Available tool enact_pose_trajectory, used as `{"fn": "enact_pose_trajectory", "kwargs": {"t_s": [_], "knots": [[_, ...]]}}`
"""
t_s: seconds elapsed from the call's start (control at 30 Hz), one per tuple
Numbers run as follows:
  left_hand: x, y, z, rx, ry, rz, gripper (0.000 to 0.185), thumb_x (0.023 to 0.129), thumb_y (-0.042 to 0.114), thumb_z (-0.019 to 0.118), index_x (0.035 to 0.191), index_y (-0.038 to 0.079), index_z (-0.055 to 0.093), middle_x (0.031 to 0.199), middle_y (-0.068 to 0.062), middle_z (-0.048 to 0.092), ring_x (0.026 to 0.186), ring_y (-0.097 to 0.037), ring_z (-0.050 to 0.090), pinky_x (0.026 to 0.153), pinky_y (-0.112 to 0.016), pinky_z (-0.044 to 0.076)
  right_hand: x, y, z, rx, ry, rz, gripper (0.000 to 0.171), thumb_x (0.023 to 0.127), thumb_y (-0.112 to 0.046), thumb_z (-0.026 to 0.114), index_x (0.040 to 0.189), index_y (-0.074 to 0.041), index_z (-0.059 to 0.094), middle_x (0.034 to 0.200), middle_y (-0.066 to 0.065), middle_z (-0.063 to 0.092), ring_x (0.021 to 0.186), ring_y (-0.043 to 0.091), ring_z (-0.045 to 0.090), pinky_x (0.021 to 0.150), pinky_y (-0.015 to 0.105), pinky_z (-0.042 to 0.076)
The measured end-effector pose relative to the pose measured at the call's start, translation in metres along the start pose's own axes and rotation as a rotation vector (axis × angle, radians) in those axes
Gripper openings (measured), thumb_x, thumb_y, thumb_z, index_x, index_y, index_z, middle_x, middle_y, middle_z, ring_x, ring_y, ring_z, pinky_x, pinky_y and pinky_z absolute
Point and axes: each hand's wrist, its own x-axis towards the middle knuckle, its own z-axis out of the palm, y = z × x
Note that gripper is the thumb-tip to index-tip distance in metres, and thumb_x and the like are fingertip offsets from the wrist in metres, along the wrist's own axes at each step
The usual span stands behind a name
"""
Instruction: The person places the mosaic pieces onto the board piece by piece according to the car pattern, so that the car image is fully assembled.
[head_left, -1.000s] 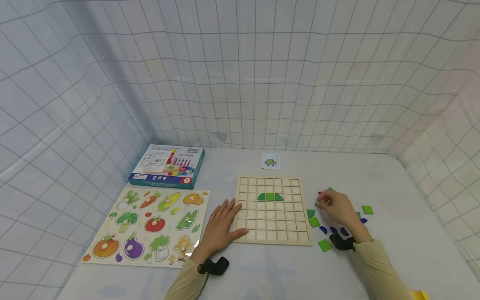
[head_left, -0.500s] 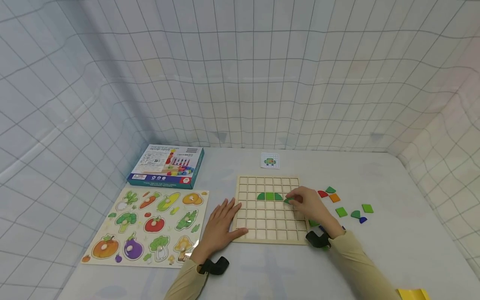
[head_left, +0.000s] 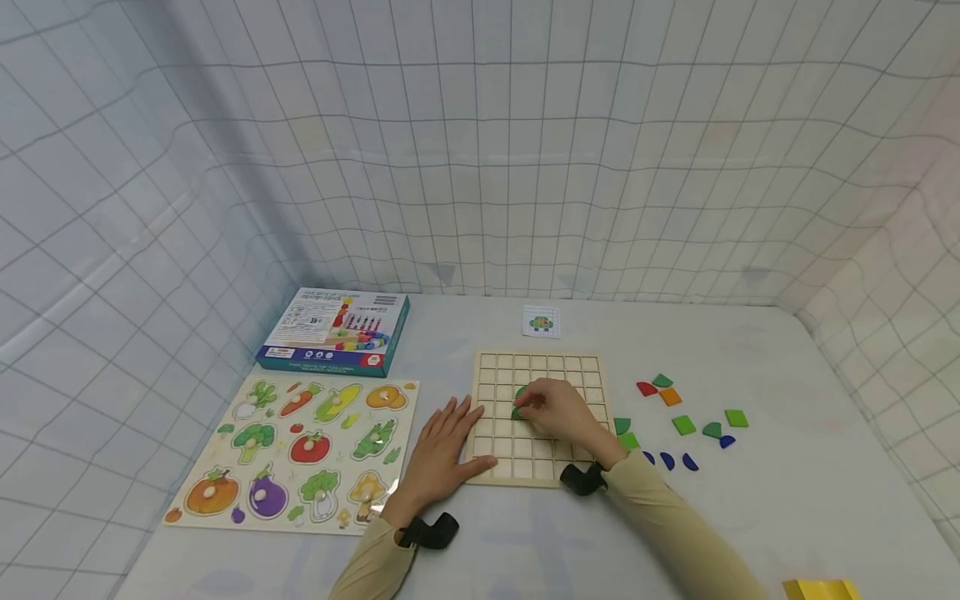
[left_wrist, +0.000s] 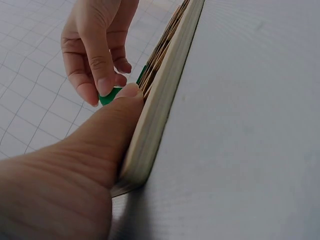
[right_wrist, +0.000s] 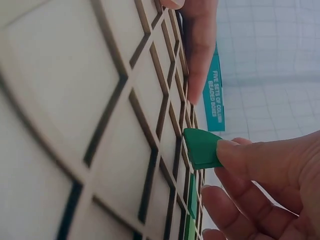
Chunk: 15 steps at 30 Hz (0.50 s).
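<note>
Right hand: fingertips pinch a small green quarter-round wooden tile, held just above the cells of the pale wooden grid board. Left hand: fingers straight, flat on the table, thumb pressed against the board's edge.

Teal box, upper right of right wrist view | side text: "FIVE SETS OF COLUM… BEARDED BOXES" | partly blurred
</note>
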Motion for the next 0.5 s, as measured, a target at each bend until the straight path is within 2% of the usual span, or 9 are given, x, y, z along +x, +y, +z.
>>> {"fn": "enact_pose_trajectory", "kwargs": {"t_s": [0.27, 0.5], "knots": [[0.000, -0.001, 0.000, 0.010, 0.010, 0.009, 0.077, 0.084, 0.054, 0.063, 0.145, 0.013, 0.041, 0.152, -0.011, 0.030, 0.141, -0.029, 0.016, 0.113, -0.046, 0.012, 0.011, -0.002, 0.011, 0.041, 0.002, 0.023, 0.005, 0.085, -0.011, 0.072, 0.088, -0.015, 0.072, 0.084, -0.008, 0.066, 0.075, 0.007, 0.060, 0.070, 0.030, 0.051], [0.000, 0.000, 0.001, 0.007, 0.013, 0.014, 0.077, 0.084, 0.054, 0.063, 0.145, 0.012, 0.041, 0.152, -0.011, 0.030, 0.141, -0.029, 0.016, 0.113, -0.047, 0.011, 0.016, -0.002, 0.016, -0.006, -0.015, 0.053, 0.004, 0.085, -0.015, 0.073, 0.089, -0.016, 0.073, 0.081, -0.009, 0.066, 0.072, 0.006, 0.059, 0.067, 0.030, 0.050]]}}
